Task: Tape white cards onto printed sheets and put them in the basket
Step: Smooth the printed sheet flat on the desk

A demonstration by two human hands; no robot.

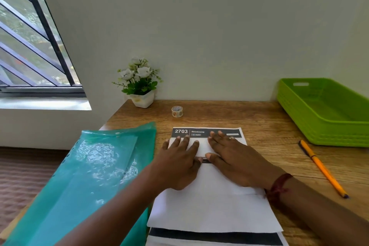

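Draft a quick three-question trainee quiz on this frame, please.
1. True or false: the tape roll stands on the desk, outside the green basket.
2. Which lies right of the printed sheet? A) scissors B) an orange pen C) a stapler
3. Fill in: the left hand and right hand rest flat on a white ____.
Key: 1 true; 2 B; 3 card.
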